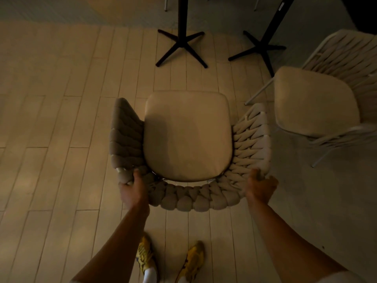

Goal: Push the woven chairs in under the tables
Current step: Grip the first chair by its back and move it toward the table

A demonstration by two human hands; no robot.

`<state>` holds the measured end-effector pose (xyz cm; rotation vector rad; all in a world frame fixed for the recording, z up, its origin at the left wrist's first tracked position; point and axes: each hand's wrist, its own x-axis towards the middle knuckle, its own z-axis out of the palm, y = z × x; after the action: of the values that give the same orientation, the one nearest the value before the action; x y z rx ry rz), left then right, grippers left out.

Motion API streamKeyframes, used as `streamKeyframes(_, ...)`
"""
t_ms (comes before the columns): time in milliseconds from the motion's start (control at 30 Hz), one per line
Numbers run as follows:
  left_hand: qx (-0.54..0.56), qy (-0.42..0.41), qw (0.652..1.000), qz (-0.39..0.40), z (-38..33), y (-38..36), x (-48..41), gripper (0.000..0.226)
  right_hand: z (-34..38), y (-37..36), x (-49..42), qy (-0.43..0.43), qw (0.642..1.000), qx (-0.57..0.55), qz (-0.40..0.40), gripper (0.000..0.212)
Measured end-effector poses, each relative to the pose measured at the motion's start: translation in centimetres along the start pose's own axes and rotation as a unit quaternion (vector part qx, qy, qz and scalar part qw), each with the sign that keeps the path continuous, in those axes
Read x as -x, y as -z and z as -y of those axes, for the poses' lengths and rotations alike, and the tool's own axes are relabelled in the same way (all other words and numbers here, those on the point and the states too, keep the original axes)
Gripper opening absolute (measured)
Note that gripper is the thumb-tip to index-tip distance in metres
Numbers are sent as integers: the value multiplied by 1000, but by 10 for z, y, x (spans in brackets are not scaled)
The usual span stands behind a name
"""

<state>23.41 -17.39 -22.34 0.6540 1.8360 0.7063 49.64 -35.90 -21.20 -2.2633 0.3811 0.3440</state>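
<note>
A beige woven chair (188, 198) with a cream seat cushion (187, 135) stands right below me, its backrest toward me. My left hand (132, 189) grips the left rear corner of the woven back. My right hand (259, 187) grips the right rear corner. Two black table pedestals with cross feet stand beyond the chair: one straight ahead (182, 40), one further right (263, 44). The table tops are out of view.
A second woven chair (318, 105) with a cream cushion stands at the right, angled, close to the right pedestal. The floor is pale planks. My yellow shoes (191, 260) are just behind the chair. White chair legs (166, 4) show at the top edge.
</note>
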Motion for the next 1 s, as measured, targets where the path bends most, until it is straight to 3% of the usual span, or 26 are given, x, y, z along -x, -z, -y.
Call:
streamKeyframes(133, 20, 28, 998, -53, -5, -13, -7, 69, -2, -18, 0, 28, 999, -11, -20, 53)
streamKeyframes(233, -13, 6, 996, -87, -9, -20, -10, 61, 2, -23, -2, 54, 997, -3, -47, 52)
streamKeyframes(500, -3, -27, 996, -87, -32, -49, -26, 48, 37, -43, -15, 77, 996, 13, -50, 47)
streamKeyframes(667, -29, -59, 994, -87, -52, -64, -48, 49, 62, -58, -25, 79, 997, 18, -9, 46)
streamKeyframes(833, -65, -70, 993, -68, -64, -70, -70, 53, 78, -46, -30, 88, 988, 77, 100, 54)
streamKeyframes(1000, -133, -158, 978, -32, -67, -49, -56, 56, 64, -20, -21, 237, 959, 91, 125, 64)
